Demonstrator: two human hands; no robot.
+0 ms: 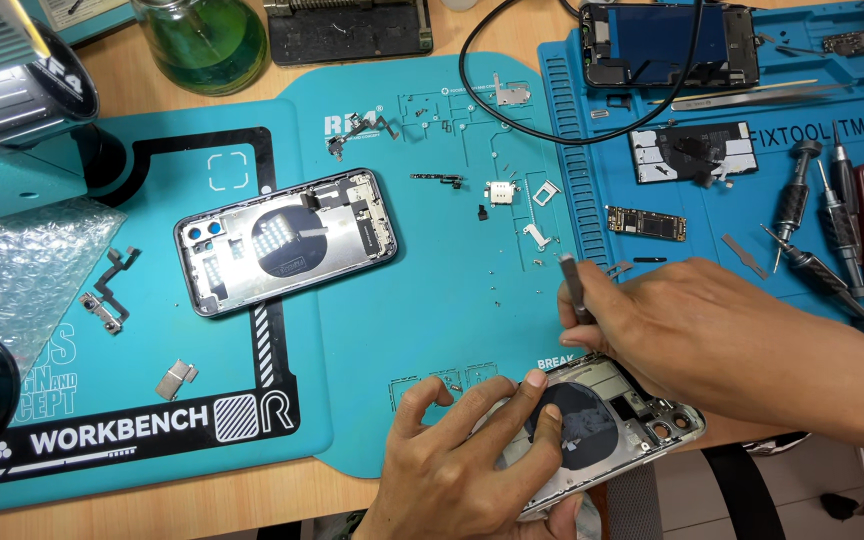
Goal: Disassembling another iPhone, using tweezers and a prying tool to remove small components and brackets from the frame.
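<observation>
Metal tweezers (574,290) sit pinched in the right hand (692,335), whose grip is closed on them. Left hand (472,465) clamps the phone housing (602,430) at the lower frame; a slip could scratch its coil or scatter loose screws (497,290) off the teal mat (432,300).

light: bright, even | shadows: soft, under hands | glare: slight on metal | focus: sharp

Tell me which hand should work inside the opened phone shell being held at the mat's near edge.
Probably the right hand: it grips tweezers pointing upward, just above the phone shell. The left hand steadies that shell, fingers spread on it.
</observation>
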